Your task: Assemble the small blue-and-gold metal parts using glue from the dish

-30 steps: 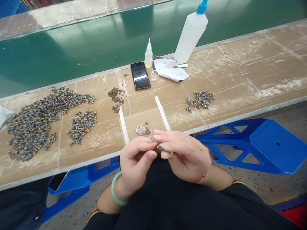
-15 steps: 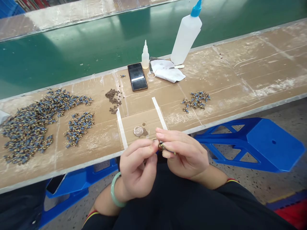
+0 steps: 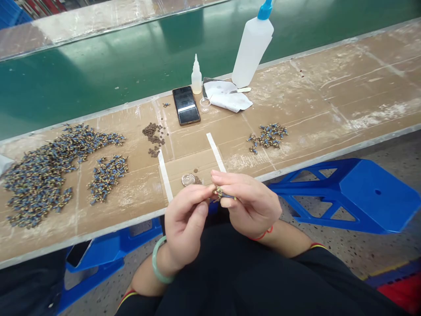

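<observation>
You hold one small blue-and-tan piece point(image 3: 226, 196) over the near edge of the worktable point(image 3: 329, 79), in front of your body. Your right hand point(image 3: 251, 204) grips it between thumb and fingers, leaving its left end exposed, probably so the other hand can get at it. The fingers of your left hand point(image 3: 186, 219) are curled up to that end; whether they pinch anything is hidden.

Just beyond, a round clear dish point(image 3: 188, 179) sits between two white tape strips, which seem to mark out the near working spot. Brown discs point(image 3: 150, 130) lie loose farther off to the left, apparently within easy reach. A large heap point(image 3: 42, 175) and a smaller heap point(image 3: 108, 179) of similar pieces are at the left, with a looser group point(image 3: 269, 137) at the right, perhaps to keep batches apart. The phone point(image 3: 186, 105), dropper bottle point(image 3: 196, 79), white cloth point(image 3: 226, 95) and large bottle point(image 3: 251, 52) stand or lie toward the far edge, likely to leave the near side free.
</observation>
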{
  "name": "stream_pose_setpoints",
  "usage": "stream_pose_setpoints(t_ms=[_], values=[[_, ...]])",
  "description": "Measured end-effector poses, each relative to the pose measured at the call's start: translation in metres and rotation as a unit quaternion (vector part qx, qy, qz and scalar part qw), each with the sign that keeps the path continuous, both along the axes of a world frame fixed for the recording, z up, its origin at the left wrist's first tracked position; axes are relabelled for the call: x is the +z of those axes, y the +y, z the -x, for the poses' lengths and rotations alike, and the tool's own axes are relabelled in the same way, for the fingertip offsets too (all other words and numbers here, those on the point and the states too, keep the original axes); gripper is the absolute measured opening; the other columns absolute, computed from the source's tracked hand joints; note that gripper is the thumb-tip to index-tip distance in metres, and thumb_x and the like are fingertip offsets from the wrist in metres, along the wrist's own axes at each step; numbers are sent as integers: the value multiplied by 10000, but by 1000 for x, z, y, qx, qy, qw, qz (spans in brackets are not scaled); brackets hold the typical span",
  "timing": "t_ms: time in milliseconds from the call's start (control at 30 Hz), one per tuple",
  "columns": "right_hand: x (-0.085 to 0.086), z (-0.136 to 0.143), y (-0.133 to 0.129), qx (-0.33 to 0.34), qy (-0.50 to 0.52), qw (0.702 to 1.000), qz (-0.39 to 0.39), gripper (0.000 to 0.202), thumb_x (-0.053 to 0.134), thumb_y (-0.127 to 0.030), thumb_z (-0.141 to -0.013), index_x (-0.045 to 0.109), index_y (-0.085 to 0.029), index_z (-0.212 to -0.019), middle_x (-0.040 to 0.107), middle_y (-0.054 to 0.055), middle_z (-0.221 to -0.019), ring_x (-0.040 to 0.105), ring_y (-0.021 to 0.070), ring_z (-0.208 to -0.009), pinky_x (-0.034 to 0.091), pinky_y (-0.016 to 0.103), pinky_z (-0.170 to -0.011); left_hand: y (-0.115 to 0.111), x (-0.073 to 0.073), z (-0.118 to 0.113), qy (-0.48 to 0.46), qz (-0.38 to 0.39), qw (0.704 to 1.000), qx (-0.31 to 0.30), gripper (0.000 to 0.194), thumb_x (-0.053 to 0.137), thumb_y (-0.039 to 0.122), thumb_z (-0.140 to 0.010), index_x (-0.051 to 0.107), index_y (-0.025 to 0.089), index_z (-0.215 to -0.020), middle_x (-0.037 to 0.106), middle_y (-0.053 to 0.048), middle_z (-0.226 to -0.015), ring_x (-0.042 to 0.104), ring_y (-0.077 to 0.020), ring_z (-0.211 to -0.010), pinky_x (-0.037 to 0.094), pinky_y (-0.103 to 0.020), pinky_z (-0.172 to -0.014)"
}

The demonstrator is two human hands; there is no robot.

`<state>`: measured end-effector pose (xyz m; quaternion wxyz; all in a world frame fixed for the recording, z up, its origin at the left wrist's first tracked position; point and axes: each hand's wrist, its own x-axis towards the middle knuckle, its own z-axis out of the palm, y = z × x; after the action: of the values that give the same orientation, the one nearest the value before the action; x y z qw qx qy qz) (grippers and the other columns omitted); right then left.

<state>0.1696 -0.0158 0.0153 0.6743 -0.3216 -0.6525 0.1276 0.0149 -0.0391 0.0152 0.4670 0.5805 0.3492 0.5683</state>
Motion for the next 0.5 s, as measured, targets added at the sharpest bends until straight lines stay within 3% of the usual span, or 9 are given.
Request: stream_pose_setpoints(t_ms=[167,300,500], values=[[-2,3,1,-10,45,999,-7,213,710,-234,-1023,777,-242,-1225,866,57,-1122,850,223,-1033,749,356,-883,-2,0,-4,-21,22,999,-36,364,642,269,-1051,760,372,-1379,812,-67,-1159,738,-216,-1027,620,-335,-885],[-2,4,2,-19,58,998,-14,206,713,-225,-1017,776,-236,-1212,867,61,-1104,852,225,-1016,752,367,-869,-4,-2,-8,-33,34,997,-58,407,656,287,-1049,718,381,-1440,789,-71,-1138,692,-182,-945,583,-279,-789],[-1,4,3,-27,66,997,-20,204,717,-166,-986,780,-215,-1175,868,71,-1084,850,230,-1024,745,373,-894,-6,-1,-13,-48,49,995,-67,469,652,278,-1045,663,396,-1499,771,-66,-1141,650,-162,-868,574,-272,-765]])
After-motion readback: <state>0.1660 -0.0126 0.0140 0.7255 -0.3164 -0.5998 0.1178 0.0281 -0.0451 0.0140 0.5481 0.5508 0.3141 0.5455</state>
